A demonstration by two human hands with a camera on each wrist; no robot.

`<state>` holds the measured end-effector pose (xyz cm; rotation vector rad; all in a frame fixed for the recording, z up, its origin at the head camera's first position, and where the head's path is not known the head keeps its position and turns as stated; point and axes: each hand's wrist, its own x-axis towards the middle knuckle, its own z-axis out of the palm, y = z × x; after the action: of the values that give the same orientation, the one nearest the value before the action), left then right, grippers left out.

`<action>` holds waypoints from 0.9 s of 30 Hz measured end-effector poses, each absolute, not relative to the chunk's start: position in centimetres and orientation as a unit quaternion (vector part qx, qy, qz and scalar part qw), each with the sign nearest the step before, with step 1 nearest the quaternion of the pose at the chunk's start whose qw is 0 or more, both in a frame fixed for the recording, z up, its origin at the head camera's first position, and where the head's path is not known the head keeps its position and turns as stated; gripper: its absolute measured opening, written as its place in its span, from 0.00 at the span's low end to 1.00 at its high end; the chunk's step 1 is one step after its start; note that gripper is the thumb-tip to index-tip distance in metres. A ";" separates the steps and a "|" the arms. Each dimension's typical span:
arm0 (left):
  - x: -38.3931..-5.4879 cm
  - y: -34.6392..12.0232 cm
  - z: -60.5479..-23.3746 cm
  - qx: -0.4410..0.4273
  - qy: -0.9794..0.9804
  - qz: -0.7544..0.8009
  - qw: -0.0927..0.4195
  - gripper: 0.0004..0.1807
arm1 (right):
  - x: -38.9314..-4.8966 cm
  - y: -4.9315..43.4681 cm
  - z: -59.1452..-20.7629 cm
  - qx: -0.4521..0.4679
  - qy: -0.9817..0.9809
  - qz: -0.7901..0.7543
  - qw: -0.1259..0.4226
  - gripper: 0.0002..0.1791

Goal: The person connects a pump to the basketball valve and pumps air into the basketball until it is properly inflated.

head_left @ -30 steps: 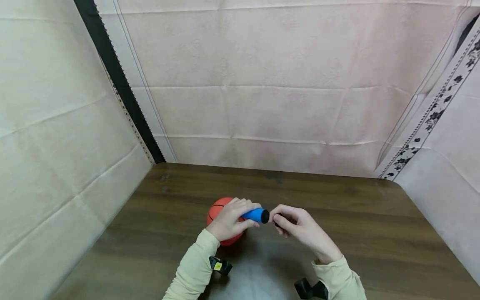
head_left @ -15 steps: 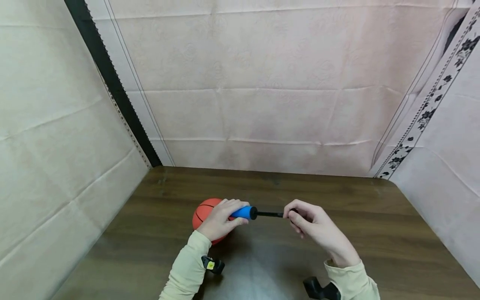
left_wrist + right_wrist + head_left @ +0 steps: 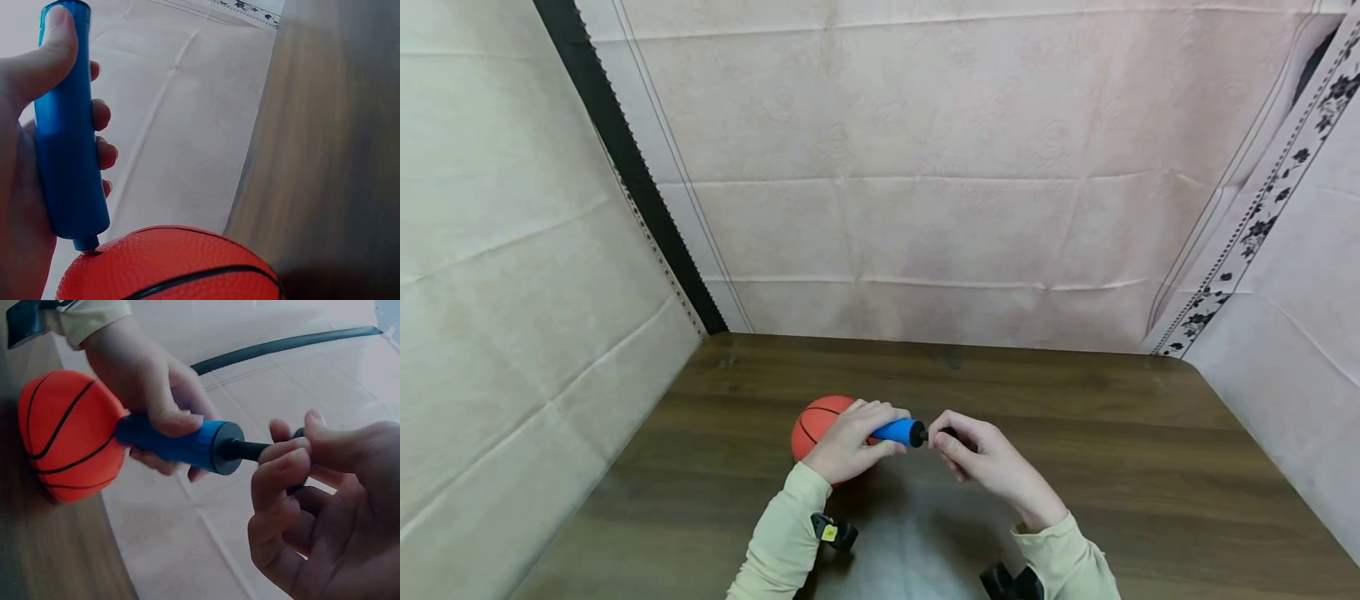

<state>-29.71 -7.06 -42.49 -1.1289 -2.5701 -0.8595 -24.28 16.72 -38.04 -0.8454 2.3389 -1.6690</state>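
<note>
My left hand (image 3: 854,440) grips the blue barrel of a hand pump (image 3: 70,144), thumb along one side and fingers round the other. The pump's nozzle end meets the surface of an orange-red toy basketball (image 3: 72,434) with black lines, which looks partly dented in the right wrist view. My right hand (image 3: 981,458) holds the black handle (image 3: 299,459) at the pump's other end, its fingers curled round it. A short stretch of black rod (image 3: 247,450) shows between the barrel's black cap and those fingers. In the head view the left hand hides part of the ball.
Everything is over a brown wooden table (image 3: 1075,417). Pale cloth (image 3: 925,208) hangs behind the table and along both sides, with a floral strip at the right corner. A black camera (image 3: 1011,582) is strapped to the right wrist, another (image 3: 842,536) to the left.
The right hand drew the pump rod out to the right, then pushed it back toward the barrel, leaving only a short piece showing. The left hand kept its grip on the pump.
</note>
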 end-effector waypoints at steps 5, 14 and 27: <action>-30.0 -7.4 -42.6 -0.375 -0.874 -0.293 0.092 0.21 | -24.0 17.8 -37.6 -0.275 0.790 -0.541 0.086 0.09; -30.5 -8.5 -42.6 -0.350 -0.879 -0.312 0.088 0.21 | -22.4 21.0 -35.3 -0.310 0.780 -0.543 0.019 0.06; -29.8 -7.2 -42.6 -0.349 -0.887 -0.287 0.093 0.21 | -24.1 19.0 -37.3 -0.292 0.778 -0.552 0.060 0.09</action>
<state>-29.84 -7.16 -42.60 -1.0371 -2.6336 -0.8511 -24.12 19.01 -37.33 -0.8845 2.3571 -1.6723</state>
